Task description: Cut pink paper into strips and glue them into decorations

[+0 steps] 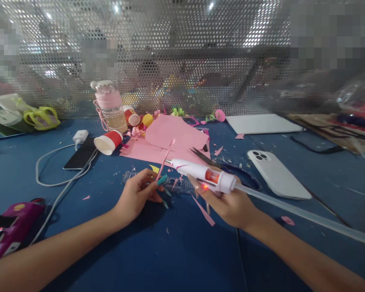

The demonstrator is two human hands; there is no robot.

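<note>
My left hand (140, 192) pinches a thin pink paper strip (167, 156) that stands up at a slant, its upper end slightly curled. My right hand (231, 202) is wrapped round a white hot glue gun (197, 172) with a lit red light and a long clear glue stick (292, 211) running out of its back. The metal nozzle is at the strip, just above my left fingers; whether it touches I cannot tell. Behind them lie pink paper sheets (176, 134). Partly hidden by the glue gun and right hand are scissors (240, 172). A clear ruler (182, 185) lies under the hands.
Left are a red paper cup (109, 142), a pink-lidded bottle (108, 103), a black phone (80, 156) with a white cable, and a purple device (16, 225). A white phone (276, 174) and white paper (263, 123) lie right. A perforated metal screen (182, 52) stands behind.
</note>
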